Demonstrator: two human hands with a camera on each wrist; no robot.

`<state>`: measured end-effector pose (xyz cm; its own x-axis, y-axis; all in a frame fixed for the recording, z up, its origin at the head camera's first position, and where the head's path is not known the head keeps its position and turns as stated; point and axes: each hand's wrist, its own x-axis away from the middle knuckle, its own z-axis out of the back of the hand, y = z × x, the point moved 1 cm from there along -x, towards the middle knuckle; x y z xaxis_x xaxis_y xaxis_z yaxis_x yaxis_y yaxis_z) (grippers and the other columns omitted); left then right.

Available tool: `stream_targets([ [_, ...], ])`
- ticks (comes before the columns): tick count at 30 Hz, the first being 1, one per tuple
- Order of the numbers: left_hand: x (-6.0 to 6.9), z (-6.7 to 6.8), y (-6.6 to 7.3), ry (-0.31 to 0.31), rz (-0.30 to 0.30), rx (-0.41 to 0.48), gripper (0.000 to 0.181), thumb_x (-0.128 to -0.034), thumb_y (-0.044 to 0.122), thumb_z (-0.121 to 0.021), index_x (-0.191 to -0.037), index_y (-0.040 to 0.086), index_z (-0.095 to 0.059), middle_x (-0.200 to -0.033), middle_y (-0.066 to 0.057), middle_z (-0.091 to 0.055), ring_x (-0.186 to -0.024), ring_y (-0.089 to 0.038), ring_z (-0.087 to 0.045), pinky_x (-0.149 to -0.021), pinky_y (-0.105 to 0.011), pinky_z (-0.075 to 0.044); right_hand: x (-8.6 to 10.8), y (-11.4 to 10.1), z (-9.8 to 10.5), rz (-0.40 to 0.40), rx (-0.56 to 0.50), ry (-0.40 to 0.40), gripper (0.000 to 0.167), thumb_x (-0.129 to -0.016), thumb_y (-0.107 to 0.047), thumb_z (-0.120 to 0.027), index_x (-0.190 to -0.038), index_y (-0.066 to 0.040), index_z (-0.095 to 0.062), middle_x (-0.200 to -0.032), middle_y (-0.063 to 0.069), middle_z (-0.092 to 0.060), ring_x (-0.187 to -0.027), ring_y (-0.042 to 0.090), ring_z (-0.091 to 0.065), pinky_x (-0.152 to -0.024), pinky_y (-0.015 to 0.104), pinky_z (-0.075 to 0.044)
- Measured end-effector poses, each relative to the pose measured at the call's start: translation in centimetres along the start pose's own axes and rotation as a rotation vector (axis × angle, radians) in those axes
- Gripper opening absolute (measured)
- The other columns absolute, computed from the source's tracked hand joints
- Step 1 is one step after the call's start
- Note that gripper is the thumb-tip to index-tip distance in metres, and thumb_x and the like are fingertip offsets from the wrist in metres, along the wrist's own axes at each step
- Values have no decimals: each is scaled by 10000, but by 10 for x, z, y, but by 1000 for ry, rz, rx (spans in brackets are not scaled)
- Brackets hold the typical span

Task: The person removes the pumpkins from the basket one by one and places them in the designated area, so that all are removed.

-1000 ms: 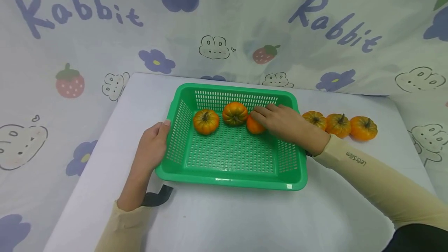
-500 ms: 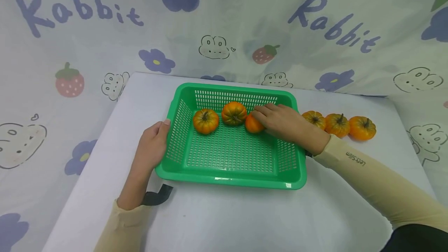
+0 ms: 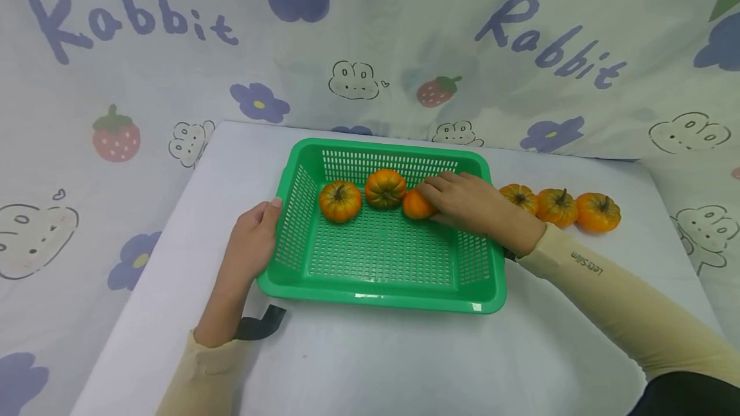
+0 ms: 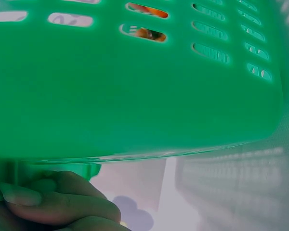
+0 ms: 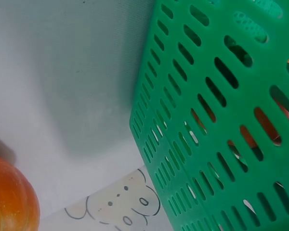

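Observation:
A green plastic basket (image 3: 381, 303) with slotted walls stands on the white table. My left hand (image 3: 252, 239) grips its left rim, thumb on top; in the left wrist view the fingers (image 4: 67, 207) curl beneath the rim. Inside the basket, my right hand (image 3: 465, 201) holds a small orange pumpkin (image 3: 417, 205) near the right wall, covering part of it. Left of that one sit a middle pumpkin (image 3: 385, 189), lying tilted, and a left pumpkin (image 3: 340, 201) with its stem up. The right wrist view shows mostly the basket's slotted outer wall (image 5: 183, 125), with the hand largely hidden behind it.
Outside the basket to the right, three more pumpkins line up: a near one (image 3: 518, 198) partly behind my right wrist, a middle one (image 3: 557, 207) and an outer one (image 3: 599, 212). A printed cloth (image 3: 381, 37) hangs behind the white table (image 3: 370, 364).
The pumpkin under my right hand has shifted slightly left, and the middle pumpkin has edged left too. My left hand and the basket stay about where they were.

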<state>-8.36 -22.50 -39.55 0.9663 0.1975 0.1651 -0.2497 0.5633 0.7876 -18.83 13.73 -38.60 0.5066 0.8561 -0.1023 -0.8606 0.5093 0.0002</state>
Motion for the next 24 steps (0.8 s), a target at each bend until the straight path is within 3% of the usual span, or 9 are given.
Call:
stream_targets([
  [24, 0, 0, 0, 3, -4, -4, 652, -1118, 567, -293, -991, 8, -604, -722, -127, -575, -616, -264, -564, -509, -350, -477, 1, 3, -1, -83, -75, -26, 533, -932, -354, -829, -1293, -6, -650, -1194, 146, -716, -1112, 331, -673, -989, 483, -544],
])
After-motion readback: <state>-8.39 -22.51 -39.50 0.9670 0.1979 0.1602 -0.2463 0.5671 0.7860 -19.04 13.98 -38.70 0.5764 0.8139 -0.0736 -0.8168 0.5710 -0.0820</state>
